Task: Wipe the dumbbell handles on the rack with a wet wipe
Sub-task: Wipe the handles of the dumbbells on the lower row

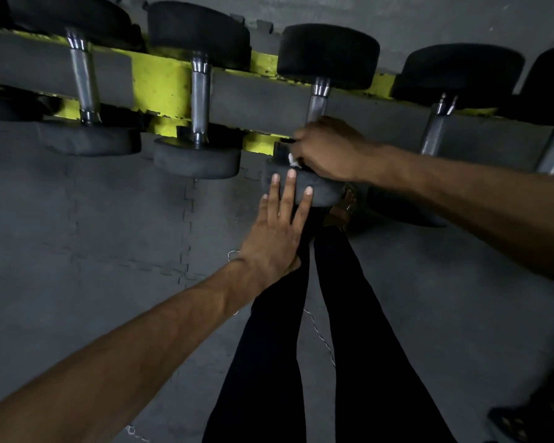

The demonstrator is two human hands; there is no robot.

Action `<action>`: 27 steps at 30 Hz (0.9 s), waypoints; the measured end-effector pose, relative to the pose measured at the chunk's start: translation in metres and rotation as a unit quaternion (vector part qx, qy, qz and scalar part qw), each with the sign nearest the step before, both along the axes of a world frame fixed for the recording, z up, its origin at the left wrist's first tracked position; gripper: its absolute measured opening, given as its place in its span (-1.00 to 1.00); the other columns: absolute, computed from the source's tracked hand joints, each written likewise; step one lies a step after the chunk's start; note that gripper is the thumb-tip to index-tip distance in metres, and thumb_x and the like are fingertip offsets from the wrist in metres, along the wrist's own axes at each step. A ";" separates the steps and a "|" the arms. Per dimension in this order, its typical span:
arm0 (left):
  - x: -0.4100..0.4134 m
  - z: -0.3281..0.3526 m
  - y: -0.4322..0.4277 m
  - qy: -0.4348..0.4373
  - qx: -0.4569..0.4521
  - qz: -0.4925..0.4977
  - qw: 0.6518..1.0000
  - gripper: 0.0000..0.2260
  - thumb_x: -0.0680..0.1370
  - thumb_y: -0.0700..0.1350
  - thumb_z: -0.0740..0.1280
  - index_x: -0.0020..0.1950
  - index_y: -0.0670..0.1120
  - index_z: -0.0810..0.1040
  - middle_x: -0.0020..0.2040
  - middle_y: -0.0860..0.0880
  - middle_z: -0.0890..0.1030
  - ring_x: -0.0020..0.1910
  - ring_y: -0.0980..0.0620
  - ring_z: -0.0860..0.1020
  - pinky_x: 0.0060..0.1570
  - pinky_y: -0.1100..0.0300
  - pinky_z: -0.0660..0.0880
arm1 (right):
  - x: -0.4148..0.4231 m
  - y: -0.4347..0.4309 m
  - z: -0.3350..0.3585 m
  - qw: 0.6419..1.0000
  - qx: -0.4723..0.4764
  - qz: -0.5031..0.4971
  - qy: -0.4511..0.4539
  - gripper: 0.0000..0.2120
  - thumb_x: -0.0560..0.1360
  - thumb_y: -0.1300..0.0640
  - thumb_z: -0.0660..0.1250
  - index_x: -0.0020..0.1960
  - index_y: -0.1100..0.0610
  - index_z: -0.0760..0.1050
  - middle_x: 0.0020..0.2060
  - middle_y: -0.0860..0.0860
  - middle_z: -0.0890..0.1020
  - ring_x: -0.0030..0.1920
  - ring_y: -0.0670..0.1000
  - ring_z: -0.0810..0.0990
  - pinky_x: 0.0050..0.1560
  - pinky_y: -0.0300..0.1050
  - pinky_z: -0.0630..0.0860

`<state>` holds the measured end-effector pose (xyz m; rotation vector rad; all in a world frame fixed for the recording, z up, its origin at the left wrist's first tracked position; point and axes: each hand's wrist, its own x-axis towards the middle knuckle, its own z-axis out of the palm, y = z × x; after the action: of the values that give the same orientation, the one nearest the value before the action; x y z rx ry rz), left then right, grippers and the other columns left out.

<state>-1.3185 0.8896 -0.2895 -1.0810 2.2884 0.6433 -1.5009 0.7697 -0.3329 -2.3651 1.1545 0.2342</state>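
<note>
White wet wipe (292, 159) pinched on handle (315, 105) by my right grip (330, 148); left grip (275, 231) spread, bracing. Slippage could roll dumbbell (317, 190) off rack (160, 81) edge.

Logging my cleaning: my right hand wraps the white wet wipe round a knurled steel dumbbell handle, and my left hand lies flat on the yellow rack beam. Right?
The left hand's place is wrong. The head view shows the left hand flat on that dumbbell's near black rubber head. The right hand does wrap the white wet wipe round the knurled steel handle.
</note>
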 end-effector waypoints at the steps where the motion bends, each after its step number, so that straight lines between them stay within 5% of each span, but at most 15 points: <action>1: 0.000 -0.001 0.001 0.001 0.000 -0.003 1.000 0.04 0.53 0.17 0.36 0.65 -0.22 -0.30 0.59 -0.42 -0.34 0.61 -0.48 -0.20 0.56 -0.29 0.16 | -0.004 0.008 0.003 0.998 0.022 -0.062 -0.008 -0.91 0.54 0.08 0.32 -0.09 0.06 0.56 -0.15 0.08 0.61 -0.11 0.20 0.61 -0.14 0.02 0.53; 5: 0.001 -0.002 0.000 -0.006 -0.007 -0.006 1.000 0.04 0.54 0.17 0.35 0.65 -0.21 -0.33 0.59 -0.42 -0.34 0.60 -0.48 -0.21 0.55 -0.30 0.15 | -0.007 0.034 -0.003 0.960 0.052 -0.275 -0.029 -0.83 0.53 -0.05 0.32 -0.06 0.04 0.55 -0.13 0.10 0.69 -0.11 0.22 0.64 -0.13 0.04 0.56; 9: 0.002 -0.005 0.002 0.007 -0.007 -0.005 1.000 0.02 0.55 0.16 0.33 0.64 -0.22 -0.35 0.59 -0.43 -0.35 0.60 -0.49 -0.22 0.55 -0.31 0.15 | -0.011 0.039 -0.021 0.898 0.132 -0.416 -0.053 -0.85 0.47 0.08 0.43 -0.06 0.16 0.63 -0.09 0.13 0.70 -0.05 0.18 0.64 -0.08 0.00 0.55; 12: 0.001 -0.005 0.002 0.004 -0.005 -0.007 1.000 0.05 0.53 0.17 0.35 0.64 -0.22 -0.35 0.58 -0.43 -0.35 0.60 -0.50 -0.22 0.55 -0.31 0.14 | -0.017 0.042 -0.037 0.812 0.256 -0.507 -0.135 -0.98 0.44 0.23 0.46 -0.14 0.18 0.64 -0.20 0.12 0.67 -0.13 -0.03 0.59 -0.18 -0.18 0.44; 14: 0.001 -0.006 0.002 0.000 -0.009 -0.007 1.000 0.05 0.52 0.17 0.36 0.65 -0.22 -0.32 0.59 -0.43 -0.33 0.60 -0.49 -0.21 0.55 -0.31 0.15 | -0.015 0.039 -0.040 0.744 0.322 -0.549 -0.204 -0.87 0.47 0.30 0.44 -0.03 0.13 0.68 -0.17 0.05 0.67 -0.16 -0.12 0.55 -0.19 -0.28 0.45; 16: 0.002 -0.008 0.003 0.009 -0.011 -0.004 1.000 0.04 0.52 0.17 0.37 0.66 -0.21 -0.29 0.60 -0.43 -0.33 0.60 -0.49 -0.21 0.55 -0.31 0.16 | -0.014 0.035 -0.043 0.720 0.355 -0.549 -0.232 -0.79 0.47 0.35 0.41 0.04 0.14 0.69 -0.15 0.03 0.67 -0.17 -0.14 0.55 -0.19 -0.33 0.47; 20: 0.001 -0.005 0.002 -0.002 -0.008 -0.008 1.000 0.04 0.52 0.16 0.36 0.66 -0.21 -0.30 0.59 -0.43 -0.34 0.60 -0.49 -0.22 0.55 -0.31 0.15 | -0.019 0.042 -0.037 0.757 0.295 -0.547 -0.201 -0.89 0.42 0.29 0.49 -0.17 0.11 0.64 -0.25 0.03 0.62 -0.22 -0.10 0.51 -0.18 -0.19 0.40; 24: 0.001 -0.004 0.001 0.000 -0.006 -0.003 1.000 0.07 0.50 0.15 0.40 0.66 -0.22 -0.28 0.59 -0.43 -0.35 0.60 -0.49 -0.22 0.55 -0.31 0.14 | -0.021 0.038 -0.018 0.860 0.226 -0.426 -0.168 -0.99 0.46 0.18 0.48 -0.14 0.11 0.66 -0.22 -0.06 0.66 -0.20 -0.11 0.59 -0.17 -0.22 0.44; 27: 0.000 -0.003 0.000 0.000 -0.003 -0.005 1.000 0.07 0.49 0.15 0.40 0.66 -0.23 -0.27 0.59 -0.43 -0.34 0.59 -0.49 -0.23 0.55 -0.32 0.13 | -0.010 0.018 -0.011 0.953 0.124 -0.236 -0.147 -0.92 0.45 0.16 0.41 -0.22 0.08 0.59 -0.25 -0.03 0.62 -0.10 0.09 0.59 -0.12 -0.10 0.40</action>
<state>-1.3181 0.8893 -0.2927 -1.0719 2.2944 0.6336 -1.5105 0.7874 -0.3441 -1.7705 1.4021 -0.1284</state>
